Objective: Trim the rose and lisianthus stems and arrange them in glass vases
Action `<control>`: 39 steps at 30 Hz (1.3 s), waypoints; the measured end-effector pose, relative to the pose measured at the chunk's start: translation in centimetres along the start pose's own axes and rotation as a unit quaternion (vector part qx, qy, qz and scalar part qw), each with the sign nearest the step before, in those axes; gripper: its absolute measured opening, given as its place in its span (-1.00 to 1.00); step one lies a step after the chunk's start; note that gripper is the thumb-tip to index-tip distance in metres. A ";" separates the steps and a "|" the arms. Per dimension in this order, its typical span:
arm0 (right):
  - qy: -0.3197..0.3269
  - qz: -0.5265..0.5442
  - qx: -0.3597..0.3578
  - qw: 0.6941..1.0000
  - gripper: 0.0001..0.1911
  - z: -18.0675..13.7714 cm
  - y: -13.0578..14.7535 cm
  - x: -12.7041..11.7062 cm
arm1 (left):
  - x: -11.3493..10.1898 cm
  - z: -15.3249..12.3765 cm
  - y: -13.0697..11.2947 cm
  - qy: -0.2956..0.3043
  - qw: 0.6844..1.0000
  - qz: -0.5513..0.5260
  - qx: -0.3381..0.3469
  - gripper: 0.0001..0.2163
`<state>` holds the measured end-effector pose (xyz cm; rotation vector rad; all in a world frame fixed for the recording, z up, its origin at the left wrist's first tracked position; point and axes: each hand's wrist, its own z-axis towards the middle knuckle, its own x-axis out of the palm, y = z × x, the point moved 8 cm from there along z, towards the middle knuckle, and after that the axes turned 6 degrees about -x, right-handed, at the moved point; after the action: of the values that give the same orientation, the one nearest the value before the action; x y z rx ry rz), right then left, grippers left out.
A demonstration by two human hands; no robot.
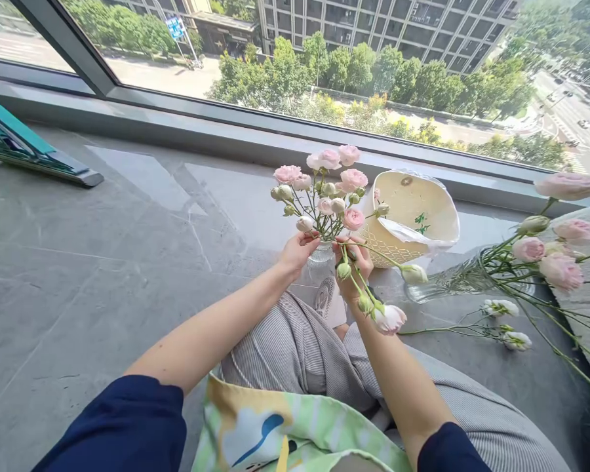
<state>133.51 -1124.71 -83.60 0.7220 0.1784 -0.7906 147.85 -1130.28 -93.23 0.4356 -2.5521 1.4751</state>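
Note:
A small ribbed glass vase (320, 254) stands on the floor in front of me, holding a bunch of pale pink roses (353, 180) and buds. My left hand (297, 254) is at the left of its rim, thumb and fingers pinched together by the stems; what lies between them is hidden. On the other side, my right hand (353, 265) is closed around a rose stem (381, 255). Buds and a pink-white bloom (390, 319) from this spray hang over my right wrist. The lower stem ends are out of sight.
Right of the vase stands a cream bin (413, 229) with a plastic liner and green leaf bits. A clear glass vase (452, 278) of roses lies on its side. Loose white flowers (509, 324) rest on the floor. A teal folded object (24, 131) sits left, beside the window.

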 end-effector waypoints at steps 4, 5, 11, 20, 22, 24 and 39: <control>0.013 0.008 0.015 1.000 -0.88 -0.4 -1.0 2.2 | 0.6 0.7 -0.2 0.047 0.997 -0.046 0.035 -0.76; 0.019 0.010 0.019 1.000 -0.87 -0.5 -1.3 2.7 | 0.7 0.8 -0.3 0.059 0.996 -0.054 0.041 -0.75; 0.061 0.004 0.041 0.997 -0.76 -0.4 -3.1 5.7 | 0.7 1.0 -0.6 0.069 0.996 -0.044 0.045 -0.70; 0.144 -0.011 0.041 0.989 -0.80 -1.6 -4.7 8.7 | 0.5 1.4 -0.6 0.055 0.995 -0.080 0.031 -0.71; 0.131 -0.024 0.039 0.990 -0.81 -2.1 -5.0 9.0 | 0.4 1.4 -0.6 0.052 0.995 -0.083 0.024 -0.70; 0.122 -0.023 0.036 0.992 -0.81 -2.5 -5.2 9.2 | 0.4 1.5 -0.4 0.059 0.994 -0.088 0.017 -0.67; 0.125 -0.033 0.039 0.991 -0.80 -3.8 -5.7 8.9 | 0.6 1.4 -0.9 0.082 0.994 -0.043 0.057 -0.72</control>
<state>136.19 -1130.25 -93.03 0.8935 0.4016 -0.7720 147.59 -1131.98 -93.04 0.4160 -2.3020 1.5611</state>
